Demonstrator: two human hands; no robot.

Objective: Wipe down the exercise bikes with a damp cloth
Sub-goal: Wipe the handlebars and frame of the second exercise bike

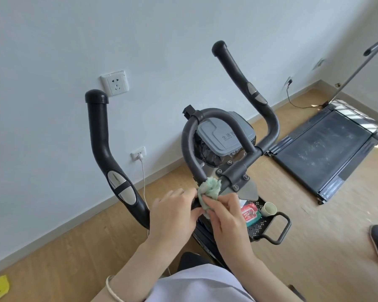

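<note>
The exercise bike's grey handlebar loop point(189, 136) rises in front of me, with a black left grip point(100, 136) and a black right grip point(234, 68) sticking up. A bunched green cloth point(208, 189) is wrapped on the bar just left of the bolted clamp point(236, 175). My right hand point(225, 212) pinches the cloth against the bar. My left hand point(172, 212) grips the bar beside the cloth, its fingers curled round the tube and touching the cloth's edge.
A black perforated tray point(271, 227) under the bars holds a wipes packet point(250, 212) and a small cup point(268, 209). A grey lidded bin point(225, 136) stands behind the bike. A treadmill point(323, 151) lies right. A white cable point(144, 171) hangs from the wall socket.
</note>
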